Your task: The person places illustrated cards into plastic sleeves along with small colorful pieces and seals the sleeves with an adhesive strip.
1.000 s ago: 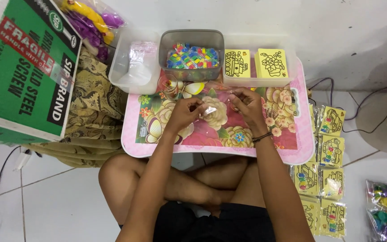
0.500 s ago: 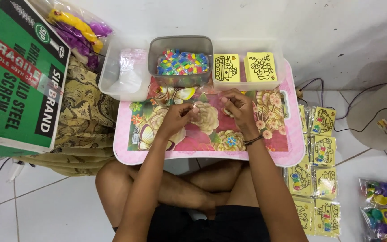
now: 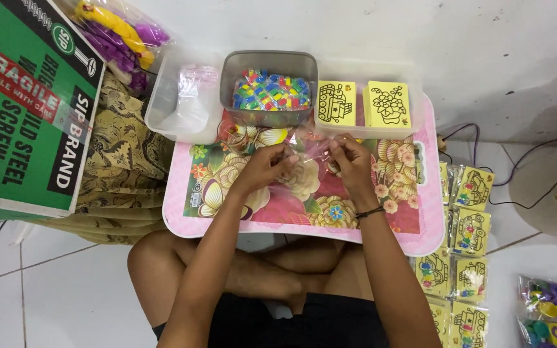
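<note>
Over a pink floral lap table (image 3: 414,229), both my hands meet on a small clear plastic bag (image 3: 309,145). My left hand (image 3: 267,165) pinches its left edge and my right hand (image 3: 349,161) pinches its right edge. Just beyond them stands a grey tub of small colourful pieces (image 3: 270,90). To its right, a clear tray holds two yellow picture cards (image 3: 361,103). A roll of clear tape (image 3: 231,131) lies near the left hand.
A clear tub with plastic bags (image 3: 185,103) sits at the table's back left. A green cardboard box (image 3: 24,109) rests on patterned cloth at left. Packed yellow cards (image 3: 462,258) lie on the floor at right, with toy bags (image 3: 549,312) and cables (image 3: 485,138).
The view has shifted slightly, so the table sits a little lower and more to the right. My hands stay together on the clear bag, slightly nearer the tubs.
</note>
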